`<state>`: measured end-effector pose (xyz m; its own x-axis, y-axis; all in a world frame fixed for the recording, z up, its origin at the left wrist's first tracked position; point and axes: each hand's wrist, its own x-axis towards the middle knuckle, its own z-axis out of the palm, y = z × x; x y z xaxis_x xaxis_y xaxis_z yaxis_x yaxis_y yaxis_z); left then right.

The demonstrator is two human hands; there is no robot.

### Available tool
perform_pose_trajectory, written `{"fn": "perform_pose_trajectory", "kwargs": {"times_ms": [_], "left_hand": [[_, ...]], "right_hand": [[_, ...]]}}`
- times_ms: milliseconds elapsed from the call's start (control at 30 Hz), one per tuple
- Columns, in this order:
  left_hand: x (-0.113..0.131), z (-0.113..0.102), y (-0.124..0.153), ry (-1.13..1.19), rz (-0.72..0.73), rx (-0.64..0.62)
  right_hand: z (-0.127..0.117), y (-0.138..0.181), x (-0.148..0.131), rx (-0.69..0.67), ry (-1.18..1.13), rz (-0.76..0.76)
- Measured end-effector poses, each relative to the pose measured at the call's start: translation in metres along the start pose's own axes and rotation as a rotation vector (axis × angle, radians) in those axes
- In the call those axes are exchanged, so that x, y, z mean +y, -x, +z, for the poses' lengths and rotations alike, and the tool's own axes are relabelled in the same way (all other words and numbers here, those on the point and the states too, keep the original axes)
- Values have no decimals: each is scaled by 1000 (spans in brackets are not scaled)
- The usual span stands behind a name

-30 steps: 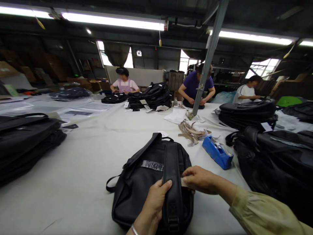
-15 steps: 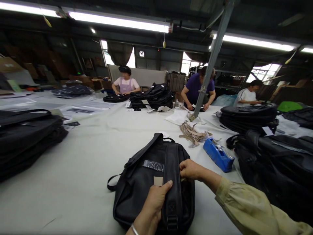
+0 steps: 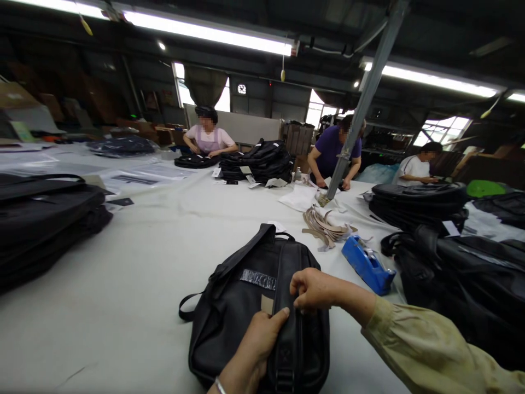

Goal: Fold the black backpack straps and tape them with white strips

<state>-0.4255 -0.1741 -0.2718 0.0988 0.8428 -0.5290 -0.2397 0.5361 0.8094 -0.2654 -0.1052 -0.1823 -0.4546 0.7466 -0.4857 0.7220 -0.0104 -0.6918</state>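
A black backpack [image 3: 229,328] lies on the table in front of me, its strap side up. A strip of clear, shiny film [image 3: 257,279] sits across its back panel. My left hand [image 3: 258,339] is closed round the lower part of the right-hand shoulder strap [image 3: 284,268], thumb on top. Just above that thumb, a beige piece [image 3: 267,304] shows from beneath the strap. My right hand [image 3: 311,290] is over the same strap, higher up, with its fingers curled in; what they hold, if anything, is hidden.
A blue tape dispenser [image 3: 368,266] and a heap of beige strips [image 3: 324,225] lie beyond the backpack, to the right. Black bags are piled at left [image 3: 45,230] and right [image 3: 455,284]. A metal post [image 3: 356,126] rises from the far table side, where several co-workers stand.
My right hand has moved left, from the strap's outer edge to over the strap. My left hand keeps its grip on the strap. The view has shifted slightly.
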Motion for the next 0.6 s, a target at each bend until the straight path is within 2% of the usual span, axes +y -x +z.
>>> {"fn": "perform_pose_trajectory", "kwargs": {"times_ms": [167, 300, 467, 533, 600], "left_hand": [[7, 5, 0, -106, 94, 58], [10, 6, 1, -180, 282, -7], [1, -4, -2, -108, 221, -106], [0, -5, -5, -144, 229, -66], [0, -4, -8, -248, 264, 38]], "right_hand": [[-10, -5, -4, -158, -112, -16], [-3, -23, -10, -156, -227, 39], [11, -37, -1, -217, -453, -74], [15, -40, 3, -187, -485, -79], [18, -43, 7, -110, -469, -50]]}}
